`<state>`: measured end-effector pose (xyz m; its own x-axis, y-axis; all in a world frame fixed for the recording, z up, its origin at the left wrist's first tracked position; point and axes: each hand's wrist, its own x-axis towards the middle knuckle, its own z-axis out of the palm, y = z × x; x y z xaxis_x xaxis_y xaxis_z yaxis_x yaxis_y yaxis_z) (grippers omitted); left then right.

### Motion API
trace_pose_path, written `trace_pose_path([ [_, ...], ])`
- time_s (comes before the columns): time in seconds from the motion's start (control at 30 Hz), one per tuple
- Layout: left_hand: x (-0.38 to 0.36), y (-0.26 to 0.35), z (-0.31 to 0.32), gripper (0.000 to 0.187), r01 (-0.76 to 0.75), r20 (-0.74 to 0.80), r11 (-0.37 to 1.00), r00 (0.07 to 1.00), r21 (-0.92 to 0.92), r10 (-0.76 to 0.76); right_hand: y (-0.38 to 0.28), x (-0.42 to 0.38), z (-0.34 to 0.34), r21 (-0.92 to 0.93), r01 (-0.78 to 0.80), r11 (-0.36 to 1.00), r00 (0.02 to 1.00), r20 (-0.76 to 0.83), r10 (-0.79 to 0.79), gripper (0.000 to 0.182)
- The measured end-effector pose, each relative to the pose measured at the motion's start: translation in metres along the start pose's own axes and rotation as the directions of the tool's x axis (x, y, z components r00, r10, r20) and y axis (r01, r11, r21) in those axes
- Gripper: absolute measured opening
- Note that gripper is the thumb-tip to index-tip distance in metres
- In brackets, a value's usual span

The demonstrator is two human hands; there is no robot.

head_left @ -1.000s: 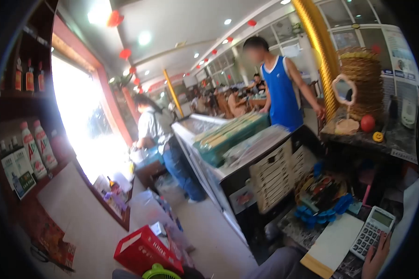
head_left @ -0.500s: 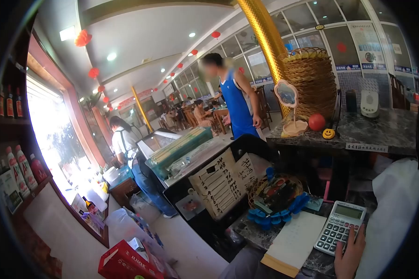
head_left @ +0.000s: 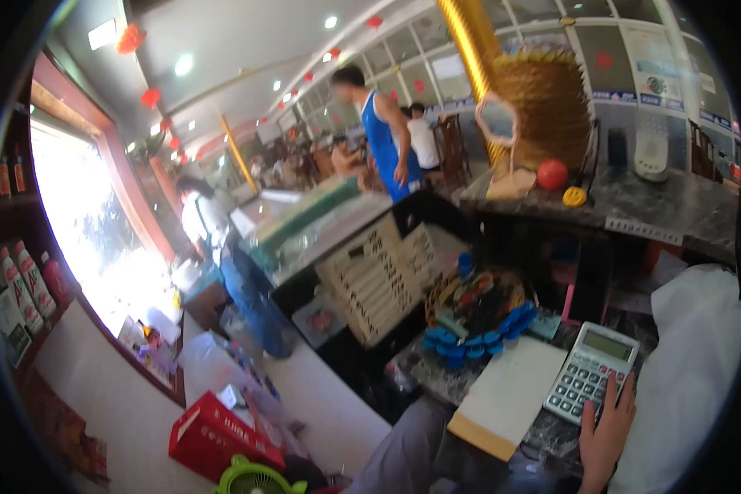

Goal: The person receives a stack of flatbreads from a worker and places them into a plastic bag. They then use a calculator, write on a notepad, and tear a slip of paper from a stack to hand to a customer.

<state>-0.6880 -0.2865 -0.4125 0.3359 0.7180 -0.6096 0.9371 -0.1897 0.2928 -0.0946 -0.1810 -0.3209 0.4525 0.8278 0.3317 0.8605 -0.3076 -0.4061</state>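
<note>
My right hand rests at the lower right edge of a white calculator, fingers spread. Its fingertips lie over the keys on the right side and nothing is held. The calculator lies at a slant on a dark marbled desk, its grey display at the top. Left of it is a pad of pale paper with a tan lower edge. Beyond the pad stands a round woven basket holding small items, with blue clip-like pieces along its near rim. My left hand is out of sight.
A handwritten number chart leans left of the basket. A raised marbled counter holds a red ball and a tall wicker basket. At lower left are a red bag and a green fan. Two people stand beyond.
The view has shifted, bringing the green fan into sight at the bottom. The person in blue has turned and moved farther off. My right hand stays at the calculator, its fingers slightly shifted.
</note>
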Motion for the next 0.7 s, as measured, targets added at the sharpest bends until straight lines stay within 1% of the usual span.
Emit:
trace_pose_path([
  [0.03,-0.006,0.007,-0.001,0.048,0.001,0.039,0.998,0.999,-0.056,0.001,0.001,-0.001,-0.001,-0.006,-0.006,1.000,1.000,-0.001,0.006,0.060],
  [0.07,-0.012,0.013,-0.004,0.048,-0.002,0.080,0.994,0.997,-0.112,0.011,0.004,-0.003,0.001,-0.026,0.017,1.000,0.999,0.045,-0.016,0.060],
  [0.13,-0.021,0.022,-0.013,0.047,0.007,0.157,0.976,0.987,-0.217,0.028,0.009,0.000,0.008,-0.012,0.024,1.000,0.999,-0.021,-0.024,0.058],
  [0.23,-0.033,0.031,-0.043,0.046,0.023,0.303,0.919,0.947,-0.395,0.107,0.012,0.001,0.009,-0.018,0.036,0.999,0.999,-0.019,-0.036,0.058],
  [0.3,-0.041,0.032,-0.077,0.045,0.064,0.427,0.866,0.886,-0.496,0.179,0.007,0.001,0.006,0.011,0.016,1.000,0.999,-0.048,-0.015,0.058],
  [0.37,-0.047,0.034,-0.117,0.044,0.124,0.549,0.813,0.793,-0.570,0.264,0.003,0.001,0.001,0.000,-0.015,1.000,1.000,0.007,0.015,0.059],
  [0.4,-0.049,0.035,-0.137,0.044,0.159,0.605,0.788,0.734,-0.595,0.309,0.003,0.002,0.002,0.010,-0.020,1.000,1.000,-0.020,0.020,0.059],
  [0.47,-0.048,0.042,-0.175,0.043,0.220,0.690,0.754,0.612,-0.619,0.387,0.004,0.000,0.003,-0.019,-0.011,1.000,1.000,-0.010,0.011,0.060],
  [0.53,-0.041,0.054,-0.206,0.042,0.264,0.748,0.741,0.489,-0.617,0.448,0.002,0.002,0.002,0.004,-0.015,1.000,1.000,-0.020,0.015,0.060],
  [0.57,-0.031,0.062,-0.220,0.042,0.264,0.767,0.748,0.438,-0.609,0.469,0.003,0.000,0.001,0.023,-0.017,1.000,1.000,-0.011,0.017,0.059],
  [0.6,-0.020,0.074,-0.230,0.042,0.255,0.788,0.766,0.386,-0.590,0.479,0.004,0.000,0.002,0.004,-0.027,1.000,1.000,0.008,0.027,0.059],
  [0.63,-0.008,0.089,-0.242,0.041,0.224,0.799,0.786,0.356,-0.576,0.484,0.007,0.003,0.006,0.002,0.015,1.000,0.999,-0.049,-0.014,0.058],
  [0.67,0.000,0.103,-0.251,0.041,0.157,0.814,0.829,0.355,-0.537,0.460,0.010,0.002,0.009,-0.010,0.057,0.998,0.995,-0.086,-0.058,0.057],
  [0.7,0.004,0.127,-0.263,0.029,0.033,0.832,0.910,0.422,-0.413,0.362,0.013,0.004,0.010,0.008,0.088,0.996,0.991,-0.104,-0.087,0.056],
])
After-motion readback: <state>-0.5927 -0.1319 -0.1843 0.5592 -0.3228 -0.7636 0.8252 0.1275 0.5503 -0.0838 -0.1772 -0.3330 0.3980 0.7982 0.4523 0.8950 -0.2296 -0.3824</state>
